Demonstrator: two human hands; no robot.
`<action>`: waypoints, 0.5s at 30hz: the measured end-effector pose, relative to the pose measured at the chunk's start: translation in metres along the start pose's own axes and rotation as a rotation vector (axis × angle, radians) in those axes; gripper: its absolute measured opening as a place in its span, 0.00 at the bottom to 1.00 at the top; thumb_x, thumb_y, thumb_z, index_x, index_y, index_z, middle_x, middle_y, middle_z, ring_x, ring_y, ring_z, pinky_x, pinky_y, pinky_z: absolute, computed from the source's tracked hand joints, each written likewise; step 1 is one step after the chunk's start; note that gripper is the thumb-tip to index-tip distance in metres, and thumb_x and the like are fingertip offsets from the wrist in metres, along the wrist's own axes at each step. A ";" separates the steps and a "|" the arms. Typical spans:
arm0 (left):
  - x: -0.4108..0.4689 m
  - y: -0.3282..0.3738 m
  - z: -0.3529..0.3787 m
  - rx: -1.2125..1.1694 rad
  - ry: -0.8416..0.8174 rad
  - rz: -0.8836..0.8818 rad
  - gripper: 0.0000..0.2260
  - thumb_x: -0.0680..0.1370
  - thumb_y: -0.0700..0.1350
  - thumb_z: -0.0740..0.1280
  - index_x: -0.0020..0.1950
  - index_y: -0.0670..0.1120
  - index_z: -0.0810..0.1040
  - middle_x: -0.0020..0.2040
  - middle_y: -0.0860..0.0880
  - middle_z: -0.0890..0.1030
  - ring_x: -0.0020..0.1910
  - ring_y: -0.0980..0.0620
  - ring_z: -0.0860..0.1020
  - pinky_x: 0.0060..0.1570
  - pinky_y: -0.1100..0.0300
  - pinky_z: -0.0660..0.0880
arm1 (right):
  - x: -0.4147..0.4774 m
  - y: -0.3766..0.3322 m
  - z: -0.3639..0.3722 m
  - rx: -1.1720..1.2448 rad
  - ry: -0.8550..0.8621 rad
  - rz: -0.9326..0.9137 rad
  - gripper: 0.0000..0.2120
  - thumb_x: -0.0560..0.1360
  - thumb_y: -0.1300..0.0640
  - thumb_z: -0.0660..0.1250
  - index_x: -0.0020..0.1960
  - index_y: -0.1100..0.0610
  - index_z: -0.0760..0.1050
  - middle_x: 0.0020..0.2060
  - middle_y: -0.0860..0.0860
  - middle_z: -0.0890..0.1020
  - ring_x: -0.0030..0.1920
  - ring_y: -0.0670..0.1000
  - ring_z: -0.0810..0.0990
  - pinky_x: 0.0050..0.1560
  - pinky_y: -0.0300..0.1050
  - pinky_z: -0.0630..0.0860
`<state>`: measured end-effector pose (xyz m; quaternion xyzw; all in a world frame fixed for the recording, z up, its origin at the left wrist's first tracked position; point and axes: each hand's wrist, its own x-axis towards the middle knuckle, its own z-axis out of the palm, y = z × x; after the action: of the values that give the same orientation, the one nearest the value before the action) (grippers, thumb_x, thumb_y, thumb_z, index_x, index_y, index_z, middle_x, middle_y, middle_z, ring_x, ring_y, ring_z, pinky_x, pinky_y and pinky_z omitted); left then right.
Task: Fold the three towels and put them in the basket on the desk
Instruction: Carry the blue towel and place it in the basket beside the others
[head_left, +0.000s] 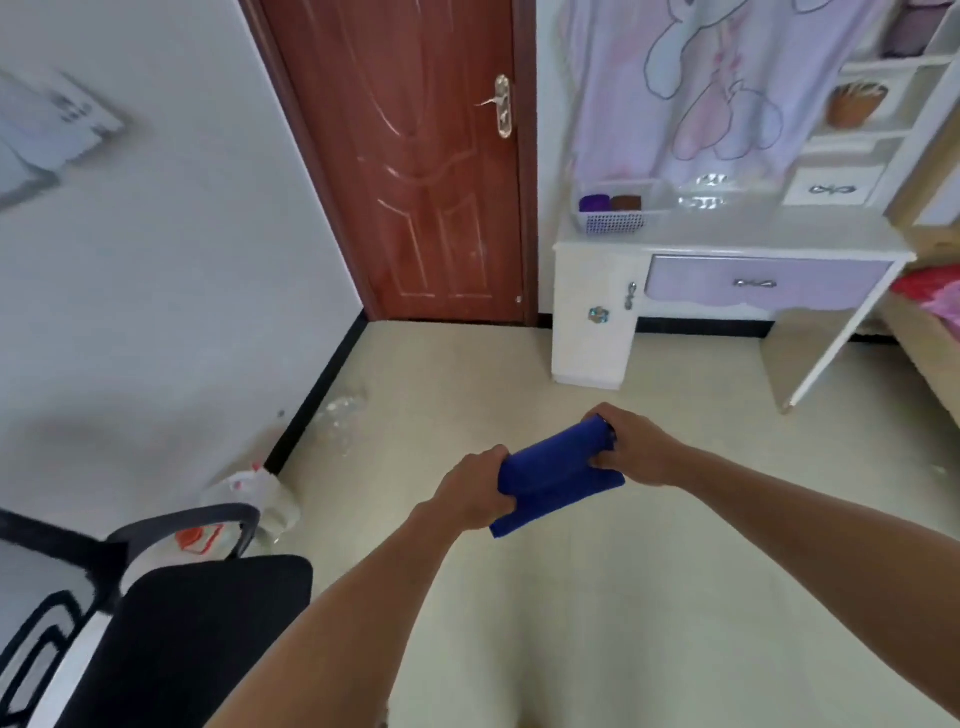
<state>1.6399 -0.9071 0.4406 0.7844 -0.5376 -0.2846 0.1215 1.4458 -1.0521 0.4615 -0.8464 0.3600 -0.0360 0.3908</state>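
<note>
I hold a folded blue towel (556, 475) in the air over the floor, in front of me. My left hand (475, 488) grips its near left end. Its far right end is gripped by my right hand (631, 449). On the white desk (727, 244) at the far right stands a white perforated basket (618, 215). Inside it lie a purple towel (595, 202) and a brown towel (626, 201), side by side.
A black office chair (182, 623) stands at the lower left. Plastic bags and bottles (260, 499) lie against the left wall. A brown door (431, 156) is shut ahead. A bed edge (930, 332) shows at the far right, and a cartoon cloth (717, 83) hangs behind the desk.
</note>
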 end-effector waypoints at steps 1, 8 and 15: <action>0.024 0.008 -0.010 0.012 -0.014 0.025 0.13 0.68 0.42 0.67 0.51 0.46 0.71 0.46 0.48 0.81 0.44 0.46 0.80 0.44 0.52 0.79 | 0.010 0.005 -0.014 0.013 0.023 0.028 0.16 0.71 0.61 0.70 0.55 0.53 0.70 0.45 0.47 0.78 0.44 0.48 0.76 0.42 0.40 0.72; 0.189 0.083 -0.039 0.040 -0.098 0.162 0.14 0.69 0.41 0.68 0.54 0.47 0.72 0.47 0.49 0.81 0.44 0.48 0.80 0.47 0.52 0.80 | 0.095 0.079 -0.118 0.082 0.162 0.172 0.18 0.70 0.61 0.70 0.57 0.51 0.70 0.49 0.51 0.79 0.49 0.54 0.77 0.49 0.49 0.76; 0.351 0.157 -0.051 0.024 -0.118 0.183 0.16 0.68 0.42 0.69 0.54 0.47 0.73 0.49 0.49 0.81 0.46 0.49 0.80 0.47 0.53 0.80 | 0.202 0.171 -0.220 0.158 0.220 0.205 0.18 0.71 0.61 0.70 0.57 0.50 0.70 0.48 0.50 0.78 0.48 0.52 0.77 0.51 0.50 0.77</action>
<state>1.6395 -1.2947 0.4491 0.7153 -0.6166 -0.3113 0.1055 1.4204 -1.3955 0.4510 -0.7628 0.4811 -0.1167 0.4159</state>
